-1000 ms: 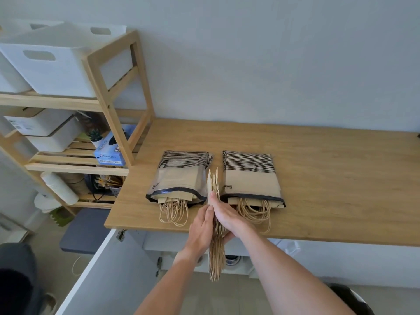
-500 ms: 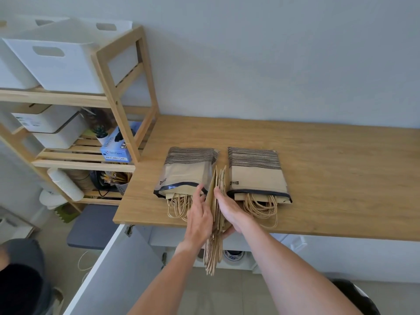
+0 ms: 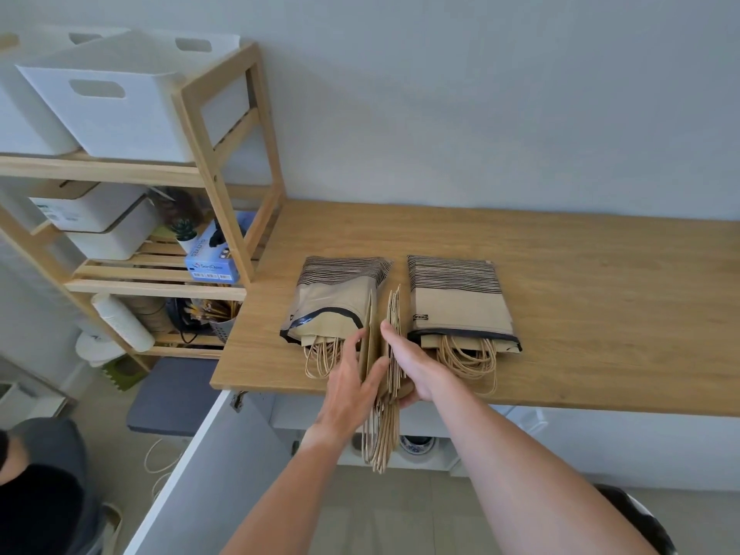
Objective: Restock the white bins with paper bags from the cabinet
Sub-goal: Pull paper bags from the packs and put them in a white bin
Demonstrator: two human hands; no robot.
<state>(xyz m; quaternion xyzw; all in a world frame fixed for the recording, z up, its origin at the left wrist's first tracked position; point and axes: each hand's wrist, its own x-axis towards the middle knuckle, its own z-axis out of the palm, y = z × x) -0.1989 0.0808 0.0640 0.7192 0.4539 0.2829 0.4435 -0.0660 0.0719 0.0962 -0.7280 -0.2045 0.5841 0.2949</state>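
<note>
— Head view first: where's the stack [image 3: 380, 354] he's working with?

— Standing on edge at the front lip of the counter [image 3: 560, 282], between the two wrapped packs [image 3: 336, 302] and [image 3: 460, 306] lying flat there. Its long axis runs away from him toward the wall, and the twine handles [image 3: 380, 438] hang down past the counter edge in front of the open cabinet door [image 3: 208, 466].

— And the hands?

— One on each side. Left hand [image 3: 348, 390] is flat against the left face, fingers spread, thumb round the near edge. Right hand [image 3: 416, 370] presses the right face, with fingers curled under the near end. So both are closed on the stack, more a clamp between palms than a fist.

— Where do the bags have to go?

— The white bins [image 3: 116, 102] sit on the top shelf of the rack [image 3: 224, 154], up and well to the left of where he's holding. They're well apart from the stack, with the rack's post between.

— So which hand leads?

— The left is nearer the rack, I'd say. My guess is the stack gets lifted and swung leftward and up, then turned so it drops into a bin. The handles dangle loose, so they could snag on the counter edge or the bin rim.

— Anything in the bins yet?

— Can't tell from this angle.
</note>
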